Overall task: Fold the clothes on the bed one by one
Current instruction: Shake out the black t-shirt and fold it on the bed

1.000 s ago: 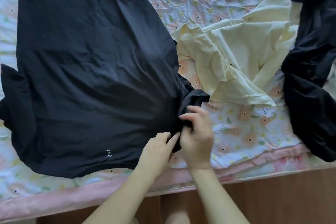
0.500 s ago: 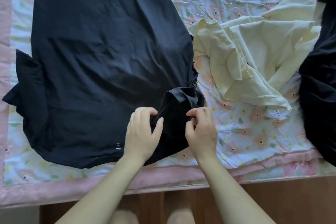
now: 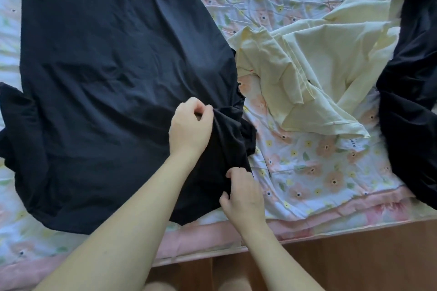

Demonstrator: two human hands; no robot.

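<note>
Crumpled pale yellow shirt (image 3: 314,73) right of black T-shirt (image 3: 113,73), another black garment (image 3: 411,106) far right. T-shirt spread on floral bed sheet (image 3: 307,172); left hand (image 3: 190,129) and right hand (image 3: 243,194) both pinching its near-right sleeve.

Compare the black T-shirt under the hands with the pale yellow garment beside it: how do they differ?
The black T-shirt is spread mostly flat; the pale yellow garment lies crumpled in loose folds.

The black T-shirt is being handled: the left hand and right hand both pinch its sleeve. No hand touches the yellow garment.

The black T-shirt covers more of the bed than the yellow one.

Both lie unfolded on the floral bedsheet.
</note>
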